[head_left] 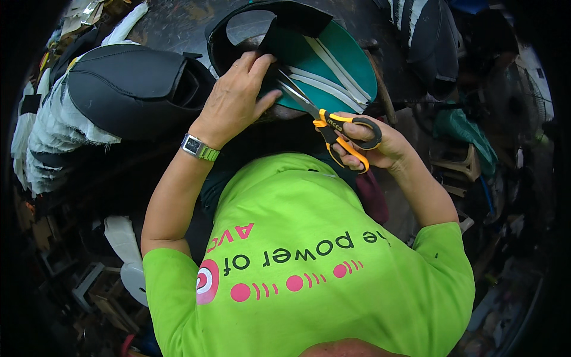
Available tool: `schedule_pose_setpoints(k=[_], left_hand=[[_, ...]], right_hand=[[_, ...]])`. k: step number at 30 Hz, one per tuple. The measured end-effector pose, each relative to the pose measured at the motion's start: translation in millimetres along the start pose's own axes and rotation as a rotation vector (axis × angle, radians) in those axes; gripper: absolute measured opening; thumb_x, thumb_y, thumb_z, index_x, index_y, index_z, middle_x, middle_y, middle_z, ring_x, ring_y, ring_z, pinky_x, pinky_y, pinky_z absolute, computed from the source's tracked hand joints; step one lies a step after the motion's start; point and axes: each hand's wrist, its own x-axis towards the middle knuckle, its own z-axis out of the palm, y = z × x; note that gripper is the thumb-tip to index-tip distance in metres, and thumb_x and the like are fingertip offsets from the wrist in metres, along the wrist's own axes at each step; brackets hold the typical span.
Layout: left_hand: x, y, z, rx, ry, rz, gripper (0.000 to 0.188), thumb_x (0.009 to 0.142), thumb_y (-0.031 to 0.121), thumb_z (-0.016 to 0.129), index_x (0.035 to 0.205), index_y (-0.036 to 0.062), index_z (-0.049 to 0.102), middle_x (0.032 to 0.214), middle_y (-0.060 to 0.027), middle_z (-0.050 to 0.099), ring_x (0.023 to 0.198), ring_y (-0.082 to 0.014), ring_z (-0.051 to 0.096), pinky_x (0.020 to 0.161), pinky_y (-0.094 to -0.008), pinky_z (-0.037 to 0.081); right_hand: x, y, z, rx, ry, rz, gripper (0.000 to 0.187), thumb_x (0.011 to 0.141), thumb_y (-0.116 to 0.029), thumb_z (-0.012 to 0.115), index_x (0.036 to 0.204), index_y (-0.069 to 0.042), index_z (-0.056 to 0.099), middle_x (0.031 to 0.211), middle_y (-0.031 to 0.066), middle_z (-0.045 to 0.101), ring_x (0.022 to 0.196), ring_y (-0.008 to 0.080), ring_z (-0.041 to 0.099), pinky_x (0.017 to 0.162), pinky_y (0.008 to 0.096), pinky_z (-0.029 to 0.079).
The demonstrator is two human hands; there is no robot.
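A dark counter (357, 18), its outline partly lost in shadow, stretches across the top. At left, black padded pieces (131, 71) with frayed white edges overlap too much to count. One green-lined black piece (352, 52) sits ahead of the person, under the left hand (238, 95); that grip touches it, thumb and forefinger apart, but whether it clamps, I cannot tell. The right hand (376, 143) has its grip closed around one pair of scissors (324, 119), tips hard to make out. One watch (199, 147) circles the left wrist.
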Motion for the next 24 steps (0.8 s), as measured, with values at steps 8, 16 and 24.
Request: schedule_pose_setpoints(k=[8,16,24], left_hand=[[3,-1,9,0.082,-0.044,-0.118,0.026,0.087,0.010,0.075,0.111,0.0023,0.069,0.110,-0.0126,0.069,0.102,-0.0300,0.067,0.087,-0.0396,0.056],[12,1,16,0.269,-0.010,0.004,0.017,0.087,0.007,0.072,0.103,0.0051,0.067,0.101,-0.0096,0.069,0.093,-0.0280,0.068,0.079,-0.0384,0.057],[3,0,-3,-0.108,-0.104,-0.149,0.022,0.084,0.002,0.075,0.105,0.0054,0.070,0.112,-0.0100,0.069,0.095,-0.0322,0.071,0.083,-0.0385,0.059]], right_hand=[[-17,-7,-15,-0.069,0.022,0.020,0.061,0.094,-0.034,0.074,0.137,0.002,0.050,0.076,0.0090,0.063,0.059,0.0162,0.063,0.052,0.0266,0.051],[-15,-10,-16,-0.069,0.015,0.045,0.058,0.095,-0.039,0.073,0.131,0.001,0.054,0.078,0.0103,0.065,0.062,0.0163,0.064,0.051,0.0278,0.050],[-8,-15,-24,0.037,-0.017,0.057,0.053,0.095,-0.038,0.075,0.124,0.002,0.058,0.080,0.0120,0.067,0.061,0.0172,0.064,0.051,0.0290,0.051]])
